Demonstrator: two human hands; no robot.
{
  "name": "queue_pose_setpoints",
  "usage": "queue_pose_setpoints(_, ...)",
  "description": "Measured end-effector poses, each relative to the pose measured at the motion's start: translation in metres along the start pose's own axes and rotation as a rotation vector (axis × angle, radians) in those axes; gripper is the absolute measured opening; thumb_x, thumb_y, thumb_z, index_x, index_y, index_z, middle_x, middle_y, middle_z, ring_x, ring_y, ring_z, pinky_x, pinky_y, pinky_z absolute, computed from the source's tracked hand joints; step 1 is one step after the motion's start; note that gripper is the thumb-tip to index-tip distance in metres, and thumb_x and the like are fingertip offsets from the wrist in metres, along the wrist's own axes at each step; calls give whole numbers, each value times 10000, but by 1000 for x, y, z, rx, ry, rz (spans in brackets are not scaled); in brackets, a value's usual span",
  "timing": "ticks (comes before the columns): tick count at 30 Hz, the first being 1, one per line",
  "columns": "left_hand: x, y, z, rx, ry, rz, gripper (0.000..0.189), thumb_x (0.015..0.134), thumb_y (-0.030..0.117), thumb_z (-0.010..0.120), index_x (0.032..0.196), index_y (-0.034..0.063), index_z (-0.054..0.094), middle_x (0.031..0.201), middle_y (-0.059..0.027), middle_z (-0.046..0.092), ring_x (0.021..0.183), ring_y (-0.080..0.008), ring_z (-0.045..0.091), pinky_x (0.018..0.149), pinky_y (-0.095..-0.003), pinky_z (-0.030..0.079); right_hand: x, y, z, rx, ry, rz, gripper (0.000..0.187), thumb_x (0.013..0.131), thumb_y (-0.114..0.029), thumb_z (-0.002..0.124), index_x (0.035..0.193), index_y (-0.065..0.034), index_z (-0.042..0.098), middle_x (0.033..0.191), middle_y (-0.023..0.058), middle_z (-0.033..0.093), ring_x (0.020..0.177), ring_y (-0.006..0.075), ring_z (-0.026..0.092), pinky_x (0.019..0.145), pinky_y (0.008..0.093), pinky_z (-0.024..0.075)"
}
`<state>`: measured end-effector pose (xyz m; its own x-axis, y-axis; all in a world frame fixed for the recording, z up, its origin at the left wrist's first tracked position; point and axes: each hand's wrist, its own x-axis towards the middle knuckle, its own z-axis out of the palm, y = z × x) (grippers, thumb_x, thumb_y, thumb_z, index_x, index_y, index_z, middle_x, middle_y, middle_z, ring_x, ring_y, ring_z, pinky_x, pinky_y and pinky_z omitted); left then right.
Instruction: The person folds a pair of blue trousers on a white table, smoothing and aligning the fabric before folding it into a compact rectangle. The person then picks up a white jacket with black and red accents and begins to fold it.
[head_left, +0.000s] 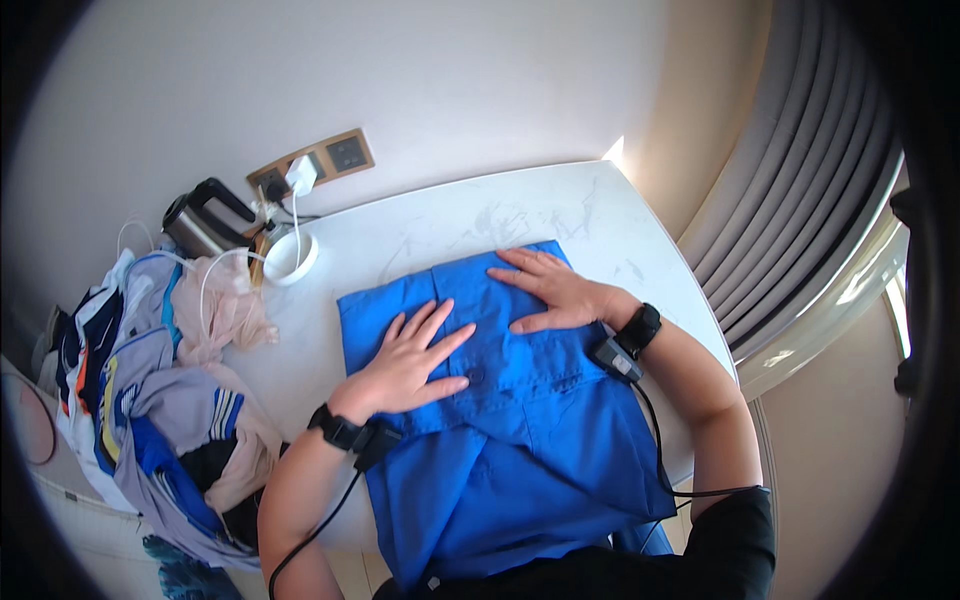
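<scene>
A blue buttoned garment (495, 465) lies partly folded on the white tabletop (465, 206), its lower part reaching over the near edge towards my body. My left hand (412, 364) rests flat on it, left of the middle, fingers spread, the thumb close to a dark button (475, 376). Higher up and to the right, my right hand (551, 291) lies palm down on the cloth near its far edge, thumb apart from the fingers. Neither hand grips the fabric. Both wrists wear black straps with small boxes and cables.
Heaped clothes (165, 405) cover the table's left side. Behind them stand an electric kettle (206, 221) and a white round dish (291, 259) with a cable. A charger (301, 175) sits in the wall sockets (346, 153). A grey curtain (795, 187) hangs at the right.
</scene>
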<state>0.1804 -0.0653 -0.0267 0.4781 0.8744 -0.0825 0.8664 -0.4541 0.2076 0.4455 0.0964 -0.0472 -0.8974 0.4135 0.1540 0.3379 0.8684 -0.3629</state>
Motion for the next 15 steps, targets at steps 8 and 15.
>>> queue_pose_setpoints(8,-2,-4,4,-74,38,36,756,894,622,560,1522,246,370,1619,-205,139,1477,-441,155,1162,-612,92,-2,9,1,41,-43,-18,944,796,-711,606,1533,-181,348,1609,202,196,1499,387,120,1199,513,126)
queue_pose_setpoints(15,-6,-3,-1,-72,51,67,757,882,620,582,1501,220,411,1605,-215,186,1461,-453,196,1156,-610,129,-2,17,0,59,-16,-46,915,802,-659,658,1526,-183,364,1600,206,211,1482,404,154,1191,516,143)
